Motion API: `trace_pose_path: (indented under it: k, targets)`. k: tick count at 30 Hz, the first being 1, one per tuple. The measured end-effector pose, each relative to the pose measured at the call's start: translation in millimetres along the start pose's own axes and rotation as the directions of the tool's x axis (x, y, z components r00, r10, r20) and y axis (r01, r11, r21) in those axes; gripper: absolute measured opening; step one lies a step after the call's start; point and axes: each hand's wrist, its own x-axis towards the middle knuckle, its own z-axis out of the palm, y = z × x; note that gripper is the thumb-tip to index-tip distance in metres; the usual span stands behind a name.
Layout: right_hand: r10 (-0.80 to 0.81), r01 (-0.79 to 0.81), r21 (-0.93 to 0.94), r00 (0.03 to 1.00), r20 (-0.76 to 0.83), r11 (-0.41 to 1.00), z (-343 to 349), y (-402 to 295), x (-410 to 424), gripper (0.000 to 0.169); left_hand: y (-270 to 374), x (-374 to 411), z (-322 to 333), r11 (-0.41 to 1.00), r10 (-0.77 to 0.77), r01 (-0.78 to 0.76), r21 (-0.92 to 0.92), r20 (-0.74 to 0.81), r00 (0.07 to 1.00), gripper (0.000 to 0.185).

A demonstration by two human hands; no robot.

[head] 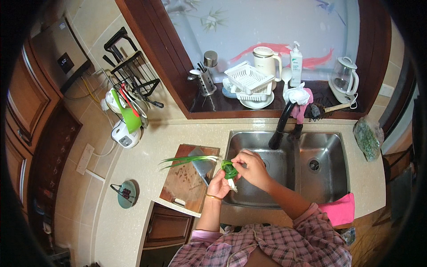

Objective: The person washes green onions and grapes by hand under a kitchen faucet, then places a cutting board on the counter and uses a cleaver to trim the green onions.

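Between my two hands is a folded bundle of green onion, its green leaves wound into a knot and its white root end pointing down. My left hand grips the bundle from below. From the right, the fingertips of my right hand pinch the leaves at its top. Loose green onions lie across a wooden cutting board, over the blade of a cleaver. The cleaver's handle is hidden near my left hand. Both hands are above the left rim of the sink.
A double-bowl steel sink with a black faucet lies to the right. A pink cloth hangs at the front edge. On the counter are a green dish and a plastic bag of greens. White draining baskets stand on the sill.
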Motion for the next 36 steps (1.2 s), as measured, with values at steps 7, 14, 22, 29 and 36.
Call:
trace_pose_path:
  k: [7, 14, 22, 29, 36]
  targets:
    - [0.252, -0.281, 0.296, 0.959, 0.133, 0.913, 4, -9, -1, 0.010, -1, -3, 9, 0.986, -0.029, 0.030, -0.166, 0.009, 1.000, 0.049]
    - [-0.217, 0.198, -0.119, 0.962, -0.169, 0.973, -11, -54, -9, 0.011, 14, -10, 29, 0.972, 0.144, -0.148, -0.181, -0.038, 0.989, 0.049]
    - [-0.140, 0.137, -0.042, 0.986, -0.088, 0.990, -11, -74, -7, 0.013, 16, -27, 63, 0.954, 0.278, -0.282, -0.104, -0.052, 0.959, 0.047]
    - [-0.156, 0.156, -0.007, 0.984, -0.088, 0.988, -12, -85, -9, 0.018, 22, -34, 81, 0.953, 0.295, -0.293, -0.070, 0.010, 0.956, 0.048]
    - [-0.078, 0.100, 0.188, 0.990, -0.117, 0.977, -14, -92, -5, 0.014, 20, -32, 90, 0.938, 0.342, -0.343, -0.048, -0.038, 0.939, 0.049]
